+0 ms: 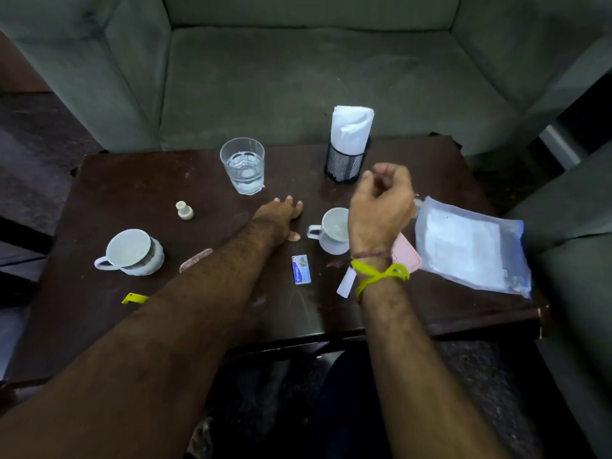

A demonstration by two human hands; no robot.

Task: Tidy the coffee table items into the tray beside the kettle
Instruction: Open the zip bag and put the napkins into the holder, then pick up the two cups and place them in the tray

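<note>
Your forearms fill the near edge of the view, both reaching out over the bench (pixel 132 200). Just past the near rim lies the small matchbox (pixel 301 269), long axis running away from you, in the gap between your two wrists and touching neither. Beyond it your left hand (pixel 280 218) rests flat on the bench, fingers (pixel 288 201) spread and straight, holding nothing; the matchbox sits just behind its thumb, toward you. Your right hand (pixel 381 207) hangs above the white cup (pixel 331 230), fingers loosely curled with nothing visible in them (the palm faces away, so I judge it empty rather than see it so). That cup, handle to your left, is right under the right hand and is probably the easier first pick. Left of your arm stands a second cup (pixel 130 252) nested in a bowl. Farther back are the small bottle (pixel 184 210), the glass of water (pixel 243 165) and the mesh napkin holder (pixel 346 164). Neither tray nor kettle is in view.
</note>
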